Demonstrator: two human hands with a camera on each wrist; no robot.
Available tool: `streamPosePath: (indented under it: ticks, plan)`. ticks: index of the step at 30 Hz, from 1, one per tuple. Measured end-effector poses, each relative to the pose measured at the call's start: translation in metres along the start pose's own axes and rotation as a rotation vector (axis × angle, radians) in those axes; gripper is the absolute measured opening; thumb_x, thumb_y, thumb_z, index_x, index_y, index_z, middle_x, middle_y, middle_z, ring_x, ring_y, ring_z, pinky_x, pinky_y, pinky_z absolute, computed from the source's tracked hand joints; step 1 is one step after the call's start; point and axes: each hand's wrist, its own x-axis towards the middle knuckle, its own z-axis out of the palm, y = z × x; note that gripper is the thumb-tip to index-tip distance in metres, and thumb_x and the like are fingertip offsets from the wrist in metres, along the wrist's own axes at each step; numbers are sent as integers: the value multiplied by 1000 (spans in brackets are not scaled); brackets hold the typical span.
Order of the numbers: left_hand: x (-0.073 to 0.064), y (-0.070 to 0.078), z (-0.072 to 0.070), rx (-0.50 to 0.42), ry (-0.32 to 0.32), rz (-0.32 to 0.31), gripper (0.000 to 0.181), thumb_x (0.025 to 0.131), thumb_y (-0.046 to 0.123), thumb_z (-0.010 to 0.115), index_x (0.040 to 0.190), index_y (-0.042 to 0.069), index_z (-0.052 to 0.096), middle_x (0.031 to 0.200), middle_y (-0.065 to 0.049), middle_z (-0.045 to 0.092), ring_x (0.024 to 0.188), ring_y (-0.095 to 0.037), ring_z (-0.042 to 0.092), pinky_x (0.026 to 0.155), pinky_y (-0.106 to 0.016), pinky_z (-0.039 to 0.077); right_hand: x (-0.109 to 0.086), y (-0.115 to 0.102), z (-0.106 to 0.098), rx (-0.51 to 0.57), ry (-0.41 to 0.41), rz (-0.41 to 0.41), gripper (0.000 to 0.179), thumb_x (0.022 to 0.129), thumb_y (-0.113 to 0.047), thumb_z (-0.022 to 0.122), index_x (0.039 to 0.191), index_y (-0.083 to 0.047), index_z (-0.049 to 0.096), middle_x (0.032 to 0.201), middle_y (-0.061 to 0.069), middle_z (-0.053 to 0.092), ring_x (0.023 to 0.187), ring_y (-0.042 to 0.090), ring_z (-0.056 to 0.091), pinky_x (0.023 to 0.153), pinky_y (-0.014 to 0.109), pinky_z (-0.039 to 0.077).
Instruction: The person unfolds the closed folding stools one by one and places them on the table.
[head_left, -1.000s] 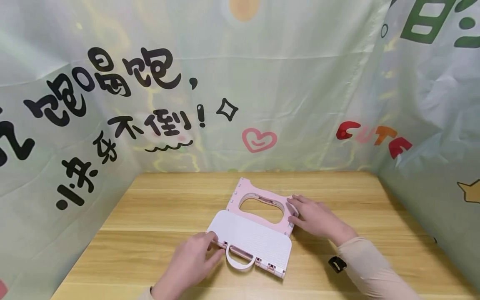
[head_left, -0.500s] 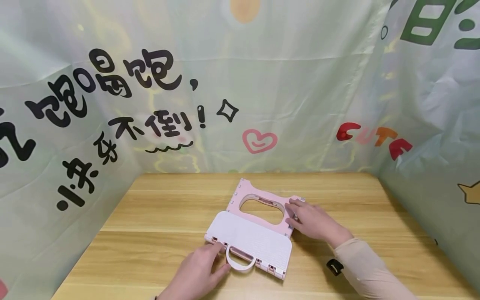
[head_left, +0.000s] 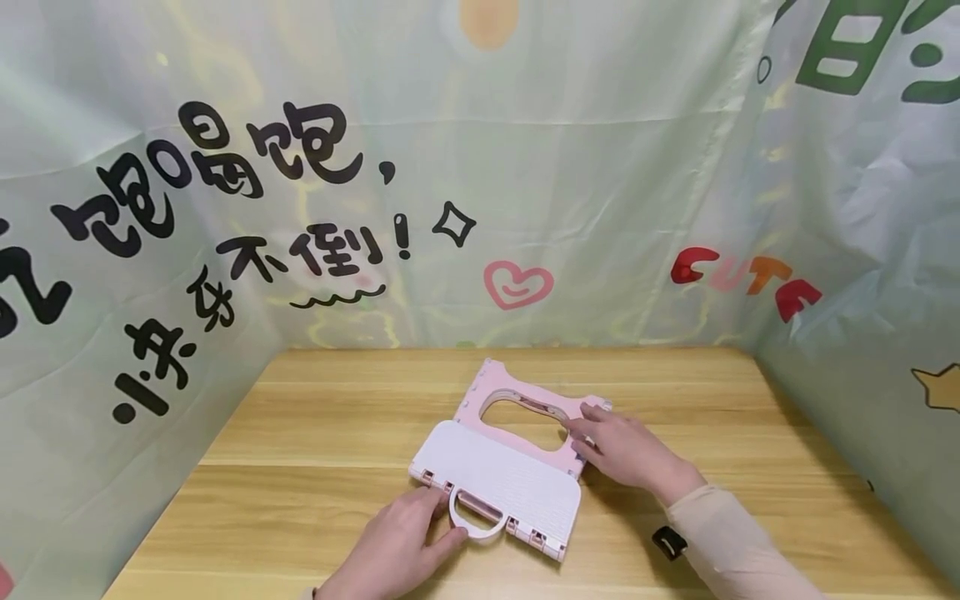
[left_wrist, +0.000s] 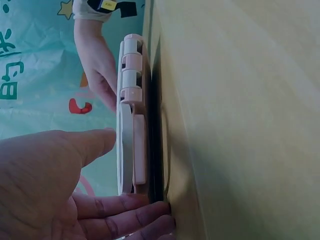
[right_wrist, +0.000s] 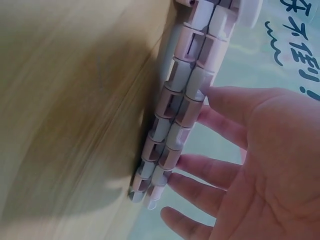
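Observation:
A folding step stool (head_left: pixel 491 475) lies folded flat, with a white ribbed top panel, a pink frame (head_left: pixel 467 408) around an oval opening, and a small white loop handle (head_left: pixel 486 534). My left hand (head_left: pixel 397 537) is at its front edge, index finger by the hinges left of the handle and thumb near the loop. In the left wrist view the other fingers (left_wrist: pixel 120 222) reach low beside the tabletop. My right hand (head_left: pixel 626 450) rests on the pink frame's right side, fingers extended. The right wrist view shows fingers touching a row of pink and white hinge knuckles (right_wrist: pixel 175 115).
The stool lies on a wood-grain table (head_left: pixel 300 467). Printed fabric curtains (head_left: pixel 600 183) rise behind it and along both sides. A black strap device (head_left: pixel 669 542) is worn at the right sleeve.
My left hand has slid right along the front edge, from the left corner toward the handle. The right hand has shifted slightly inward over the pink frame. The stool has barely moved.

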Motion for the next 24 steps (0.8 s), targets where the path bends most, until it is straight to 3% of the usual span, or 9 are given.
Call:
streamPosePath:
  ticks: [3,10,17,24]
  plan:
    - [3,-1,-1,-47,0,-39,30,97,49,76,95,22,62,76,9,49,69,-2,41,57,-21,36,-4,-2,-1,-9,20,-17,36,108,-27,65,140,-11,71,150,35,58,136,56,59,111,73,47]
    - [14,-8,1,-65,21,-64,33,96,44,79,88,19,58,74,6,49,63,-1,37,52,-20,34,-16,-4,-2,-67,64,-39,36,101,-29,75,134,-14,75,129,27,70,112,45,70,100,66,57]
    - [25,-21,1,-62,32,-63,34,97,38,79,82,19,56,69,9,48,61,-2,38,52,-21,34,-34,-12,-3,-78,35,6,50,87,-42,87,132,-22,77,116,14,69,94,25,61,82,50,57]
    - [41,-35,-3,-33,36,-89,19,99,29,76,96,12,66,75,3,55,69,-11,48,57,-27,41,-40,-24,0,-86,75,-59,45,79,-39,93,119,-21,83,106,-1,66,87,14,55,72,36,52]
